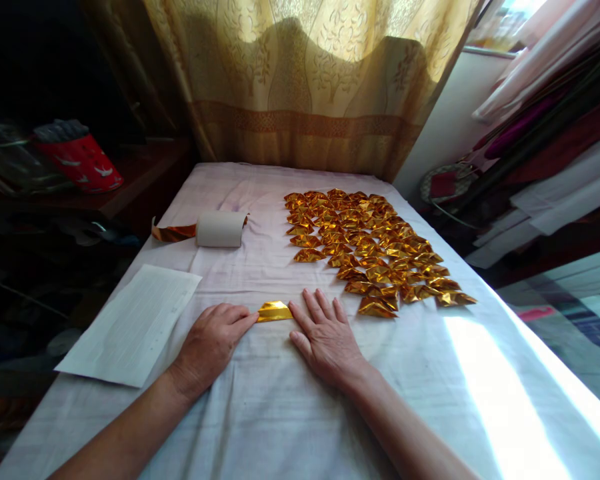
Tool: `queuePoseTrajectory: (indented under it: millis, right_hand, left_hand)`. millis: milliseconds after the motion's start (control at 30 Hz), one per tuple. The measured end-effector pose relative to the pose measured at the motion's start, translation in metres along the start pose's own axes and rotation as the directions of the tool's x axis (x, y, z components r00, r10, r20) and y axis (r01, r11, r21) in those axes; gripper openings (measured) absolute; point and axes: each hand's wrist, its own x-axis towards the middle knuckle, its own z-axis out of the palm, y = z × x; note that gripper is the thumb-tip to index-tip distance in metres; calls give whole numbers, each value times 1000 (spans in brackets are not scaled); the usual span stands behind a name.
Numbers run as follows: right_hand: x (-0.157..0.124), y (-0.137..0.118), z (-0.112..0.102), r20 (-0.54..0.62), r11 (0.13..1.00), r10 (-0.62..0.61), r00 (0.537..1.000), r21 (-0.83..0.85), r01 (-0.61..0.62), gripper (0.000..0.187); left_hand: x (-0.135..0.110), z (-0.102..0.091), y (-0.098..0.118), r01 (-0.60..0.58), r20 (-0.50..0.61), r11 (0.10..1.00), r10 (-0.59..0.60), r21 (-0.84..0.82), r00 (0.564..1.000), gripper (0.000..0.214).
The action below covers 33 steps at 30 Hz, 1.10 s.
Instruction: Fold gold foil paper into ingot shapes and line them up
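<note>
A folded piece of gold foil paper [274, 311] lies flat on the white cloth between my hands. My left hand [215, 337] pinches its left end between thumb and fingers. Palm down, my right hand [325, 337] rests on the cloth with the fingers spread, its index fingertip at the foil's right end. Beyond my right hand, several rows of gold foil ingots [360, 233] cover the far right part of the surface.
A white sheet of paper [130, 327] lies at the left edge, and behind it a pale curled roll [220, 230] with gold foil inside. A red cup [87, 160] stands on the dark cabinet. Patterned curtains [300, 80] hang behind; clothes hang at right.
</note>
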Motion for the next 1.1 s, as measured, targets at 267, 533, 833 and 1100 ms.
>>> queuePoseTrajectory:
  millis: [267, 533, 833, 1100]
  right_hand:
    - [0, -1, 2, -22, 1000, 4, 1000, 15, -4, 54]
    - [-2, -3, 3, -45, 999, 19, 999, 45, -17, 55]
    - [-5, 0, 5, -109, 997, 4, 994, 73, 4, 53]
    - [-5, 4, 2, -209, 983, -47, 977, 162, 82, 36]
  left_hand:
    - [-10, -30, -14, -165, 120, 986, 164, -4, 979, 34]
    - [33, -23, 9, 181, 56, 983, -181, 10, 982, 22]
    - [59, -4, 34, 292, 192, 955, -278, -50, 941, 13]
    - [55, 3, 38, 158, 131, 985, -149, -67, 980, 20]
